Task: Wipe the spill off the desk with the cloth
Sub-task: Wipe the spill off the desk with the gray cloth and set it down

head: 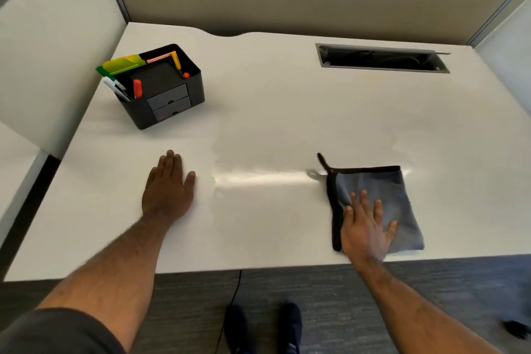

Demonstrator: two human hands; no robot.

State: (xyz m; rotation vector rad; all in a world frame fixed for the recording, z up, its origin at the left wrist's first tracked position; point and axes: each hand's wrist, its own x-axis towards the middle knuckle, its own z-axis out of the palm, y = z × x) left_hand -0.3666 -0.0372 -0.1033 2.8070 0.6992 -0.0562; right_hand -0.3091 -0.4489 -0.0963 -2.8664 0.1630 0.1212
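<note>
A grey-blue cloth [385, 190] with a black border and a small black loop lies flat on the white desk [273, 112], near the front right. My right hand [366, 227] presses flat on the cloth's lower left part, fingers spread. A faint wet sheen of spill [258, 175] stretches across the desk's middle, left of the cloth. My left hand [169, 190] rests palm down on the bare desk left of the wet patch, fingers extended and holding nothing.
A black desk organizer [161, 86] with markers and sticky notes stands at the back left. A rectangular cable cutout [382, 59] opens in the desk at the back right. Partition walls enclose the back and sides. Carpet and my shoes show below the front edge.
</note>
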